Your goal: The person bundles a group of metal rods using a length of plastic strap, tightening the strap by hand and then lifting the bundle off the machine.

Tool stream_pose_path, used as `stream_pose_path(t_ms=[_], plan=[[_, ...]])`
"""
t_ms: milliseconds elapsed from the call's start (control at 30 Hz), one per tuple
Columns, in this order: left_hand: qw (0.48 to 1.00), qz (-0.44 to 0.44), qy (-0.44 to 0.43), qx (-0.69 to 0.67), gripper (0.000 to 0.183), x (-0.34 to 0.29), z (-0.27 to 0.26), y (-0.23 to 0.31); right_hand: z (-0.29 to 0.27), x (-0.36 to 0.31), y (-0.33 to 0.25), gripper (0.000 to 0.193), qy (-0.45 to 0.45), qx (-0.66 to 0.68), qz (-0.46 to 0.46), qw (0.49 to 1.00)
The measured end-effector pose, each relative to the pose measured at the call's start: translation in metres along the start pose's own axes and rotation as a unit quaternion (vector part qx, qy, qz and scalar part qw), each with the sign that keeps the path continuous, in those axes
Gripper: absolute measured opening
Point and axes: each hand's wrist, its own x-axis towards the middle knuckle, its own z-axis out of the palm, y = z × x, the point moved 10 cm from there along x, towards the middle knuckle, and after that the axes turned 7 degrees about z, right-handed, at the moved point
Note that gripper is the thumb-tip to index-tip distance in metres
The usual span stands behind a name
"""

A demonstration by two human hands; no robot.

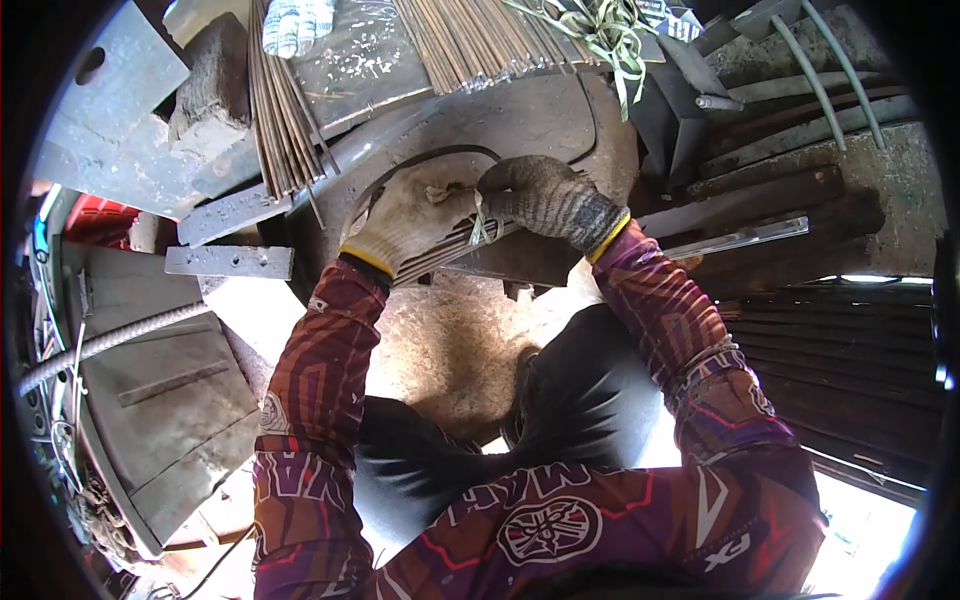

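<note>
My left hand [412,212], in a pale work glove with a yellow cuff, is closed with its fingertips at a pale green strip [481,222]. My right hand [548,196], in a grey striped knit glove, is closed at the same strip from the other side. The strip passes around a small bundle of thin metal rods [440,257], which lies slantwise below both hands. My left glove covers part of the rods, and the fingertips hide how the strip runs between them.
Two groups of thin rusty rods, one long bundle [276,130] and one wider row [470,45], lie beyond my hands. Loose green strips [612,38] and a knit glove [297,25] rest near them. Flat steel bars [228,262] lie left; dark steel lengths [840,345] are stacked right.
</note>
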Motion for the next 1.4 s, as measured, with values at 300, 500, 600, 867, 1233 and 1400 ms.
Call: stream_pose_path(t_ms=[300,500,600,867,1233,1400], plan=[[1.000,0.011,-0.012,-0.012,0.025,-0.005,-0.004,-0.010,0.011,0.004,0.002,0.030,-0.023,0.059,0.013,0.998],[1.000,-0.007,-0.028,-0.005,0.025,-0.001,-0.007,-0.018,0.013,0.008,0.016,0.030,-0.022,0.031,0.018,0.999],[1.000,-0.006,-0.020,0.017,0.023,-0.004,-0.013,-0.018,0.010,0.007,0.008,0.031,-0.002,-0.049,0.004,0.999],[0.999,0.000,0.006,0.035,0.025,0.000,-0.029,-0.031,0.007,-0.001,-0.011,0.035,0.011,-0.165,-0.009,0.986],[0.979,-0.105,0.044,0.169,0.038,-0.008,-0.048,-0.032,0.024,-0.005,-0.038,0.029,0.059,-0.351,-0.126,0.926],[0.978,-0.115,0.042,0.166,0.041,-0.008,-0.048,-0.039,0.021,-0.009,-0.035,0.033,0.081,-0.346,-0.126,0.926]])
